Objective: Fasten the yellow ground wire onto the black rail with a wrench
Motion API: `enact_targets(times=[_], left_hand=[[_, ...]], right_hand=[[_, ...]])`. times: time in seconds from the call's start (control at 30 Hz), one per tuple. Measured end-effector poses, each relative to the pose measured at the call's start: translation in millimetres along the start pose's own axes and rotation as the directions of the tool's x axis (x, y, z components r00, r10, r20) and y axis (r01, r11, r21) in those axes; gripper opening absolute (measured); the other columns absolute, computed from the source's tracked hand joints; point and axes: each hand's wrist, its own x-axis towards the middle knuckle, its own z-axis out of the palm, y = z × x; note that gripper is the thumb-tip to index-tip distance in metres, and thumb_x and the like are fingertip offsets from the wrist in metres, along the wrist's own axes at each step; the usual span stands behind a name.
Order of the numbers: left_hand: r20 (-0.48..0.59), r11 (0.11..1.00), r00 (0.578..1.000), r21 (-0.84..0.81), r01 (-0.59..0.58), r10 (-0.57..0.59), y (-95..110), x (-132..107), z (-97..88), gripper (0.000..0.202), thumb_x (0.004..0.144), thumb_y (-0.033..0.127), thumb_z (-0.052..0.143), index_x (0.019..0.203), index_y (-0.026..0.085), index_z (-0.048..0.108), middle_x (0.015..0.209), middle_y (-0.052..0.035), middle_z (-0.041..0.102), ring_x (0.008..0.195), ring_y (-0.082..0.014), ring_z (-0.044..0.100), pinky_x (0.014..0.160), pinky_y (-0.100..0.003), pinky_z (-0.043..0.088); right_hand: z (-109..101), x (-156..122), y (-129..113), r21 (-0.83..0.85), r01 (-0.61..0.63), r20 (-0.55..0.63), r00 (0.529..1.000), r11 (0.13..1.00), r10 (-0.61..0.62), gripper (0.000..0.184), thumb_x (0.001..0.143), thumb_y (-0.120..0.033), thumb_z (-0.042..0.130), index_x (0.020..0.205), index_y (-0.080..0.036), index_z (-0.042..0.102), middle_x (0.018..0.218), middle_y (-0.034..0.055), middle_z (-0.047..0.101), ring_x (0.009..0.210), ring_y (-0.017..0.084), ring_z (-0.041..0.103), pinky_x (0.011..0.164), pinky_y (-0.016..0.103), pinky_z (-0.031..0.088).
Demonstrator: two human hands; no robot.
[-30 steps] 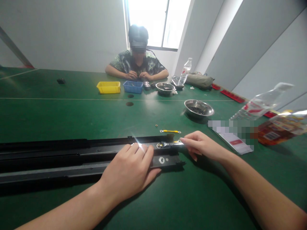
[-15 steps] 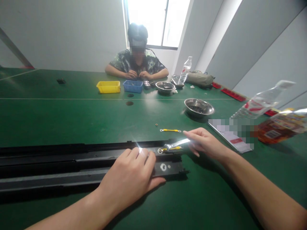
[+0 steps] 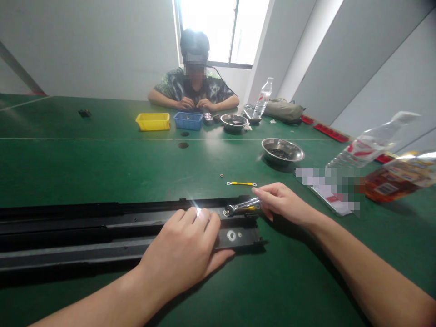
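My left hand (image 3: 185,243) is wrapped over the end of a long black metal rail (image 3: 136,247), fingers on top and thumb along its near side. My right hand (image 3: 284,202) pinches a shiny wrench (image 3: 243,205) from the right. The head of the wrench is at a small nut (image 3: 226,212) on the rail's end; whether it grips the nut I cannot tell. Under the wrench a yellow wire (image 3: 252,208) is partly hidden. Beyond the rail lie a second yellow wire with ring terminals (image 3: 242,183) and a small loose nut (image 3: 221,175).
A steel bowl of small dark parts (image 3: 282,152) stands ahead to the right. Beside my right arm are a phone-like slab (image 3: 332,200), a water bottle (image 3: 368,145) and a bottle of brown drink (image 3: 391,181). A person (image 3: 195,86) sits opposite, behind yellow (image 3: 152,122) and blue bins (image 3: 188,121).
My right hand has moved slightly left and turned the wrench, bringing its head down to the nut on the rail. My left hand keeps its place on the rail.
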Motion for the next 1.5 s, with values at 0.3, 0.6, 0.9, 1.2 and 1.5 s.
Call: enact_targets(times=[0.3,0.6,0.9,1.2,1.5], left_hand=[[0.008,1.0,1.0,-0.009,0.015,-0.015,0.5,-0.3,-2.0,0.047,0.098,0.063,0.047,0.11,0.019,0.061,0.1,-0.0081,0.063,0.087,-0.0286,0.056,0.073,-0.044,0.043],[0.018,1.0,1.0,-0.012,0.019,-0.018,0.6,-0.3,-0.2,0.051,0.098,0.064,0.045,0.113,0.018,0.062,0.102,-0.0098,0.064,0.089,-0.0291,0.057,0.075,-0.044,0.044],[0.014,1.0,1.0,-0.016,0.016,-0.016,-0.3,-0.1,-0.3,0.053,0.098,0.064,0.043,0.115,0.017,0.062,0.103,-0.0104,0.064,0.09,-0.0294,0.057,0.074,-0.044,0.044],[0.013,0.999,1.0,-0.025,0.023,-0.022,1.0,-0.7,0.0,0.05,0.098,0.063,0.045,0.114,0.018,0.061,0.102,-0.0094,0.063,0.09,-0.0295,0.056,0.075,-0.045,0.044],[0.016,0.999,1.0,-0.031,0.023,-0.023,0.8,0.1,0.5,0.049,0.098,0.063,0.044,0.112,0.019,0.061,0.101,-0.009,0.063,0.088,-0.0291,0.055,0.074,-0.045,0.044]], right_hand=[[-1.3,1.0,3.2,0.032,-0.014,-0.011,1.0,0.999,0.014,0.056,0.097,-0.062,0.057,0.061,-0.02,0.049,0.048,-0.0034,0.053,0.043,0.011,0.05,0.05,0.026,0.036],[-3.2,-0.7,2.0,0.026,-0.007,-0.023,1.0,1.0,0.008,0.056,0.098,-0.06,0.057,0.06,-0.02,0.05,0.048,-0.004,0.053,0.043,0.01,0.05,0.05,0.026,0.034],[-2.2,0.7,1.1,-0.027,0.023,-0.008,1.0,0.999,-0.023,0.056,0.1,-0.058,0.056,0.059,-0.019,0.054,0.05,-0.0023,0.056,0.046,0.01,0.049,0.053,0.027,0.035],[0.4,-0.4,0.0,-0.086,-0.023,0.005,1.0,0.996,0.024,0.055,0.101,-0.057,0.054,0.061,-0.02,0.052,0.046,-0.0016,0.057,0.044,0.013,0.053,0.052,0.027,0.04],[-9.8,-8.2,-5.7,-0.122,-0.118,0.244,0.959,0.985,0.145,0.054,0.098,-0.053,0.06,0.058,-0.018,0.052,0.045,-0.0028,0.051,0.039,0.011,0.047,0.043,0.023,0.031]])
